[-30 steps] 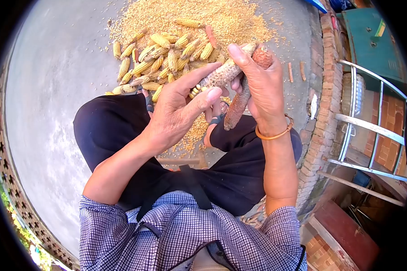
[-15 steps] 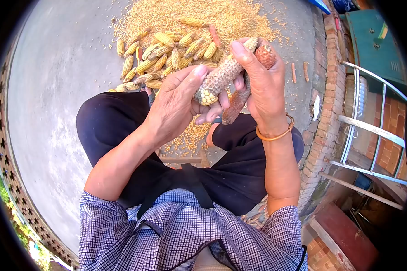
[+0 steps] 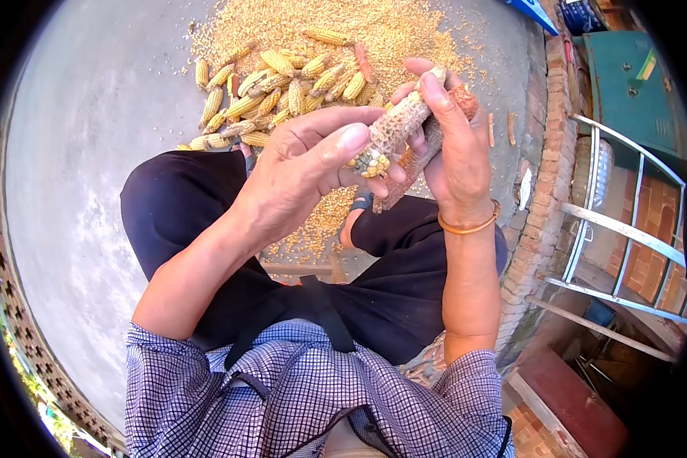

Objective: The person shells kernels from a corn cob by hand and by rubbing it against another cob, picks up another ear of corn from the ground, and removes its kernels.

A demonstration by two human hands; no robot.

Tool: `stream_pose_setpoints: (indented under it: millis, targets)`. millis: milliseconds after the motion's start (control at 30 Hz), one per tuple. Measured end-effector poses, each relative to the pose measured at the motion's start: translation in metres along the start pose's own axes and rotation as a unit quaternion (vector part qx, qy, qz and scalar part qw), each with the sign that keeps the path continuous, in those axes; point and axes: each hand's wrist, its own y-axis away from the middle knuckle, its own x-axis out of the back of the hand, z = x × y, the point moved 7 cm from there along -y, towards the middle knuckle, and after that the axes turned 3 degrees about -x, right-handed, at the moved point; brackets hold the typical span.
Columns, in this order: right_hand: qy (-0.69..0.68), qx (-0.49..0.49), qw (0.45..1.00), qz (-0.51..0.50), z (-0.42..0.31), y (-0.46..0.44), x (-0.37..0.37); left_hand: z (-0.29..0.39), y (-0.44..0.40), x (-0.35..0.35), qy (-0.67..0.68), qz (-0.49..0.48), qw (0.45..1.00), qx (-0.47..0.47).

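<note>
Grey concrete spreads under everything here, and over that floor point(image 3: 76, 153) a seated person in dark trousers point(image 3: 179, 202) works with both hands raised above the knees. Slanting between them is a mostly stripped corn cob point(image 3: 403, 122), with a small cluster of kernels point(image 3: 372, 162) left at its lower end. The right hand point(image 3: 462, 141) is wrapped firmly about the upper end, thumb along one side, and that same grip also takes in a bare reddish cob point(image 3: 416, 162), which lies just beside the first and pokes out below the palm. The left hand point(image 3: 301, 164) is looser: thumb and fingers stand spread about the kernelled end, the fingers reaching underneath; whether the thumb tip touches the cob, I cannot tell. Toward the floor's far edge lies a wide scatter of loose kernels point(image 3: 343, 23), with a heap of unstripped ears point(image 3: 275, 95) on its near side and a reddish cob point(image 3: 363, 61) at the heap's right. Two thin bare cobs point(image 3: 511, 128) lie near the floor's right edge, close to the brick border point(image 3: 540, 214).
</note>
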Motion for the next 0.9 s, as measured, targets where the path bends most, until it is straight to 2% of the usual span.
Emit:
stream_pose_setpoints:
  millis: [167,433,733,900]
  targets:
    - [0.005,0.014,1.0,0.022,0.001,-0.002,0.0,-0.002,0.001,0.007,-0.049,-0.013,0.998,-0.036]
    - [-0.013,0.088,0.995,0.045,0.002,-0.001,0.004,-0.009,0.0,0.01,0.01,0.018,1.0,-0.008]
    - [-0.023,0.005,1.0,0.004,0.003,0.002,0.002,-0.008,-0.002,0.01,0.084,0.01,0.996,0.028]
    - [-0.025,0.013,0.999,0.024,0.004,-0.001,0.006,0.0,0.0,0.009,0.076,0.009,0.997,0.008]
